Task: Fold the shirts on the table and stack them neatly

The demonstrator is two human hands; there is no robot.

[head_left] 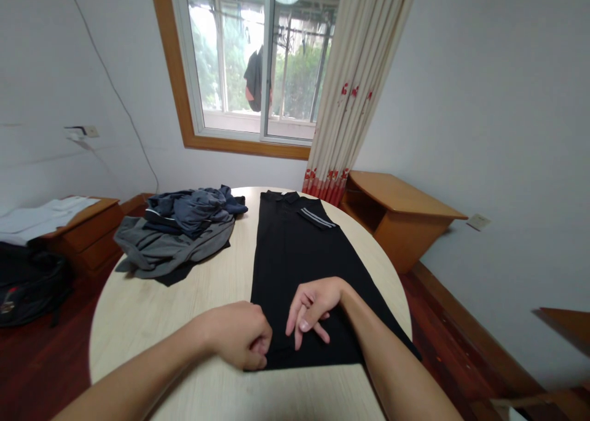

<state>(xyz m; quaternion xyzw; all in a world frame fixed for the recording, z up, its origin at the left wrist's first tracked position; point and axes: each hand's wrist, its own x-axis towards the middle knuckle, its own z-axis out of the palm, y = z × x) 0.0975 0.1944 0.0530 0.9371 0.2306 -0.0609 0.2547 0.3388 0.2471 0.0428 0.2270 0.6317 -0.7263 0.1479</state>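
A black polo shirt (295, 255) lies spread on a round pale wooden table (221, 292), its collar toward the window and its hem toward me. One sleeve, edged with two grey stripes, is folded across the upper right of the shirt. My left hand (239, 335) is closed at the lower left corner of the hem, with the fingertips pinched on the fabric there. Over the lower middle of the shirt is my right hand (318, 304), its fingers apart and pointing down, holding nothing. Whether those fingers touch the cloth is hard to tell.
A heap of dark blue and grey clothes (184, 224) sits on the table's left side. Behind the table are a window, a patterned curtain (350, 95) and a wooden desk (396, 206). A low drawer cabinet (92, 224) and a black bag (32, 279) stand at left.
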